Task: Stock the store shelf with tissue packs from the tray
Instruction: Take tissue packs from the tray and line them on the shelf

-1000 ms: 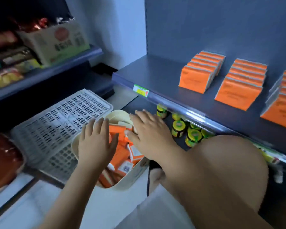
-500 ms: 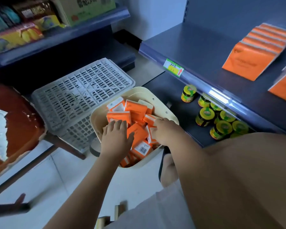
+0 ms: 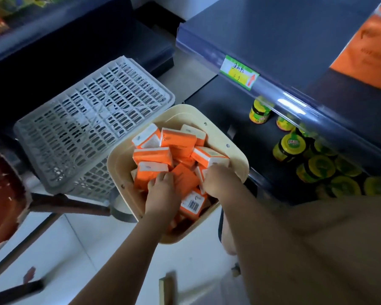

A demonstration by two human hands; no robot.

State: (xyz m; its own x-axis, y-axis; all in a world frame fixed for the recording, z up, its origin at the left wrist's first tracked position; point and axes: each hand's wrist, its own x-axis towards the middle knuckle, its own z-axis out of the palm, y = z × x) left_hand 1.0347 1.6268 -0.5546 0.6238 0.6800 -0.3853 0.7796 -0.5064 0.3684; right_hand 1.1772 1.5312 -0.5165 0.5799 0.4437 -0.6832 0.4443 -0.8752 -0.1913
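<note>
A second ago my hands lay flat on the pile; now both are dug into the tissue packs in the tray. My left hand has its fingers curled round one. My right hand is buried, so I can't tell its grip. Nothing's headed for the shelf yet.

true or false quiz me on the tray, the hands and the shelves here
1. The left hand and the right hand are both down among the tissue packs. True.
2. The tray is empty. False: it holds a loose pile of orange packs.
3. Jars with yellow-green lids stand on the lower shelf. True.
4. The white slatted crate lies to the right of the tray. False: it lies to its left.
</note>
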